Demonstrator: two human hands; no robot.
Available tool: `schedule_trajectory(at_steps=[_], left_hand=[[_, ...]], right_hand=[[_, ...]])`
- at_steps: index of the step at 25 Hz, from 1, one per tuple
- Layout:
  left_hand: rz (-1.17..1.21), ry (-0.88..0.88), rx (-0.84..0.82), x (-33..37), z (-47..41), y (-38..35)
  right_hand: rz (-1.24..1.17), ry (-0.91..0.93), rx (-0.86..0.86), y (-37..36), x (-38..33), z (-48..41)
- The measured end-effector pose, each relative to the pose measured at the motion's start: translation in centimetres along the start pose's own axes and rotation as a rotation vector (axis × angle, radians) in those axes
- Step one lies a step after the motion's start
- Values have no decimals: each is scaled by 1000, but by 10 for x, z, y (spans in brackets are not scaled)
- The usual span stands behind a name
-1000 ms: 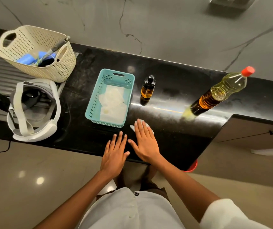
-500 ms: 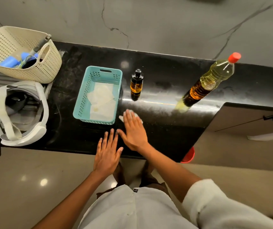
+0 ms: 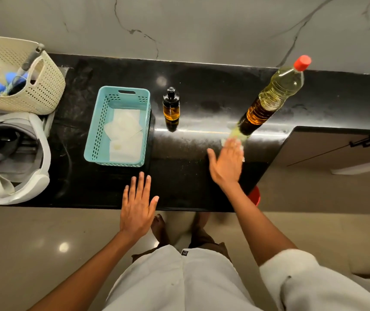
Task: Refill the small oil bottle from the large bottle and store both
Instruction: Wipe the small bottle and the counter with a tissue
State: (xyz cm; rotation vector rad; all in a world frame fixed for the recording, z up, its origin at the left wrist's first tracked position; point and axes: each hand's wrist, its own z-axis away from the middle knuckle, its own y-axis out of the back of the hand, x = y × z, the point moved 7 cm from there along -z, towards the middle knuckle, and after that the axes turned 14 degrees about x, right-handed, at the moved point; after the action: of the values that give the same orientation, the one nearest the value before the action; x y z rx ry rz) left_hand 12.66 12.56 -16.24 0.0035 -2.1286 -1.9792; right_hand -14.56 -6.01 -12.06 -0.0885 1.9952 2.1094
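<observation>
Large bottle (image 3: pixel 273 97) upright at right of counter (image 3: pixel 202 180), cap on, long axis vertical. Small bottle (image 3: pixel 171 106) upright mid-counter, just right of teal basket (image 3: pixel 94 131). Right hand (image 3: pixel 226 164) flat, fingers straight, on blurred white cloth (image 3: pixel 242 154) just near-side of large bottle's base; clearly the nearer hand. Left hand (image 3: pixel 138 207) flat, empty, at near edge. Likely short right-hand reach, far and slightly right.

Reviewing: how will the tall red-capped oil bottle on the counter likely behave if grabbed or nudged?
The large bottle looks nearly full, so probably heavy for its size. It stands tall on a narrow base, so a push near the red cap could tip it. Its ribbed clear plastic likely flexes under a squeeze.
</observation>
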Motion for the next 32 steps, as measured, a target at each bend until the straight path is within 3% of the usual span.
schedule_trajectory(at_steps=[4,7,10,14,19,22,27,32], left_hand=[[73,-12,36,-2,0,0],[56,-28,55,-5,1,-1],[11,-49,84,-5,0,-3],[0,-50,85,-4,1,-5],[96,-32,53,-2,0,0],[353,52,25,-7,-1,6],[791,277,30,-19,-2,18],[900,301,27,-18,-6,23]], right_hand=[[-99,370,-47,-33,-95,81],[-168,573,-80,-45,-86,165],[-100,516,-74,-36,-16,171],[-20,175,-17,0,77,87],[-38,-36,3,26,108,-13],[-62,-1,-3,22,96,-3],[-28,229,-49,-19,27,106],[-16,406,-50,-41,-95,118]])
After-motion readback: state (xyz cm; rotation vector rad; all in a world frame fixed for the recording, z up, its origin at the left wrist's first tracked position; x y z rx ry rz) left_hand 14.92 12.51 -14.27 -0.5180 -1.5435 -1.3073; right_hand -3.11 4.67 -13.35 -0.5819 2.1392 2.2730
